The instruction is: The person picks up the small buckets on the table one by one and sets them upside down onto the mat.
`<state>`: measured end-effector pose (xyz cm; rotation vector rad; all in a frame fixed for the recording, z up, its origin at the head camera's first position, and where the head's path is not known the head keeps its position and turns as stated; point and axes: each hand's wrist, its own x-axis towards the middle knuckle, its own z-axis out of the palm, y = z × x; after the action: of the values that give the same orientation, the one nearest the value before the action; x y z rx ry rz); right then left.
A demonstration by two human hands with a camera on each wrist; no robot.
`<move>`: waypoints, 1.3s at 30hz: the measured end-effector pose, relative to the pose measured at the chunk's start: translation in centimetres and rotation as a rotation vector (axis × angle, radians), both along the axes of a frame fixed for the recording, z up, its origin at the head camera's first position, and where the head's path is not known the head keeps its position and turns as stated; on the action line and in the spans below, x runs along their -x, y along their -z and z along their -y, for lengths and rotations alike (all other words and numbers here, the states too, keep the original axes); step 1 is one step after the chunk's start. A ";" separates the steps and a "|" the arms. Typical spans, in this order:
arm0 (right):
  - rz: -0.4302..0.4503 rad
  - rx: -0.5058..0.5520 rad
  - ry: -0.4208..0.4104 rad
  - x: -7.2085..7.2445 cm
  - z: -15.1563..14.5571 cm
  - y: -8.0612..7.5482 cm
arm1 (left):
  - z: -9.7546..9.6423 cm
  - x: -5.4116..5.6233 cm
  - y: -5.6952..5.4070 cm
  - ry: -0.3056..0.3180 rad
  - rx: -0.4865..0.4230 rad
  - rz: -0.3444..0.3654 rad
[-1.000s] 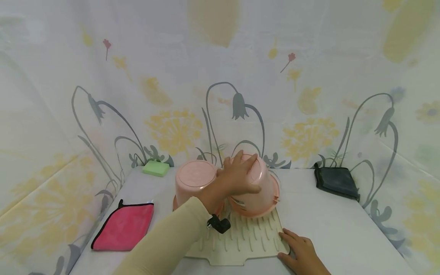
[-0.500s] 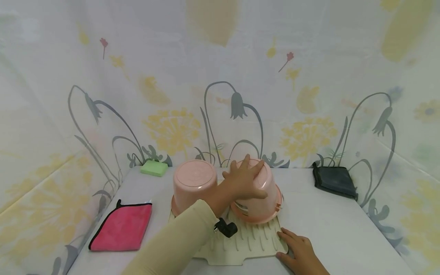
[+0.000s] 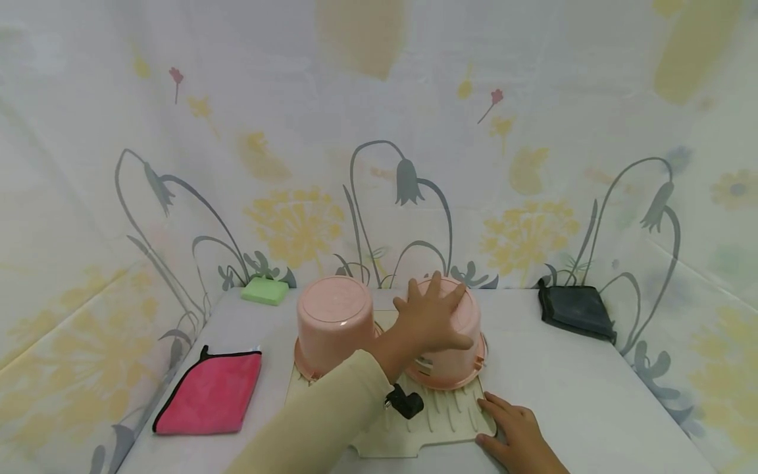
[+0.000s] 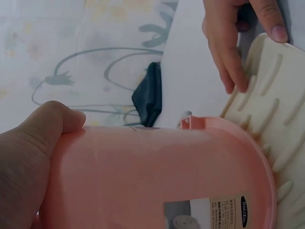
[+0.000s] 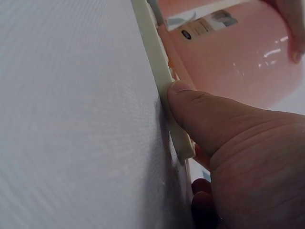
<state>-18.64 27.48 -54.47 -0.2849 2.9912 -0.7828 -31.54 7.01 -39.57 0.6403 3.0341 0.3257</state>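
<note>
Two pink buckets stand upside down, side by side, on a cream ribbed draining board. My left hand (image 3: 423, 322) grips the right bucket (image 3: 470, 319) by its upturned base, fingers spread over the top and thumb along the side. That bucket's rim is low on the board (image 3: 414, 431), and a printed label (image 4: 207, 214) shows on its wall in the left wrist view. Beside it, the left bucket (image 3: 334, 322) is partly covered by my forearm. At the board's front right corner my right hand (image 3: 521, 431) holds the edge between thumb (image 5: 205, 109) and fingers.
A pink cloth with black edging (image 3: 210, 395) lies on the white table (image 3: 592, 408) at left. Behind it is a green sponge (image 3: 264, 290). A folded dark cloth (image 3: 577, 313) lies at the back right. Patterned curtain (image 3: 533, 99) surrounds the table's back and sides.
My left hand has shifted right and slightly toward me with the right bucket, which has gone from tilted to nearly upright. The right hand has stayed at the board's corner.
</note>
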 end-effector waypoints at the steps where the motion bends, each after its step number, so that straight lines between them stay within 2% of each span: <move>1: 0.003 -0.001 0.002 0.0 0.0 0.0 | -0.2 0.0 0.2 -0.007 0.008 -0.003; 6: 0.000 -0.001 0.008 -0.1 0.0 0.1 | -1.0 0.2 1.2 -0.024 0.043 -0.033; 18: 0.018 0.011 0.029 -0.1 0.4 -0.1 | -1.4 0.3 1.6 -0.025 0.071 -0.062; 29: 0.017 0.010 0.017 0.2 0.4 0.1 | -1.0 0.3 2.2 -0.011 0.083 -0.133; 33: 0.000 -0.009 0.005 0.3 0.2 0.2 | -0.5 0.1 2.5 0.003 0.063 -0.177; 39: 0.010 0.006 -0.009 0.5 0.1 0.2 | 0.4 -0.5 2.6 0.022 0.028 -0.205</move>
<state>-19.13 27.42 -54.63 -0.2935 2.9764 -0.7897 -31.07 6.62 -42.19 0.7486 3.2149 0.2290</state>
